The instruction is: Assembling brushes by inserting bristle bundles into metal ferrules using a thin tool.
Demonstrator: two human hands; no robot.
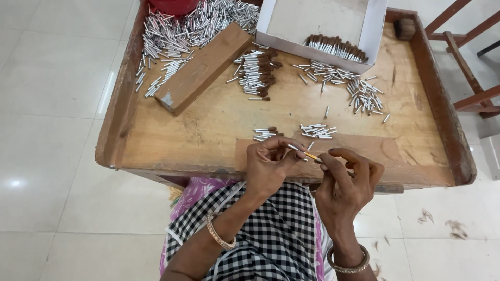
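My left hand [270, 162] pinches a small silver tube [295, 148] at the near edge of the wooden tray table [208, 125]. My right hand [348, 179] holds a thin orange-tipped stick [311, 155] whose tip meets the tube's end. Just beyond my hands lie two small groups of silver tubes [317, 131], the left group [265, 133] with brown tufts.
A wooden block [203, 67] lies slantwise at the left, with a big heap of silver tubes [177, 36] behind it. A pile of tufted tubes [257, 73] sits mid-tray. A white box [317, 26] holds more tufted tubes [336, 48]. Loose tubes [359, 91] scatter right. A wooden chair [469, 62] stands beyond.
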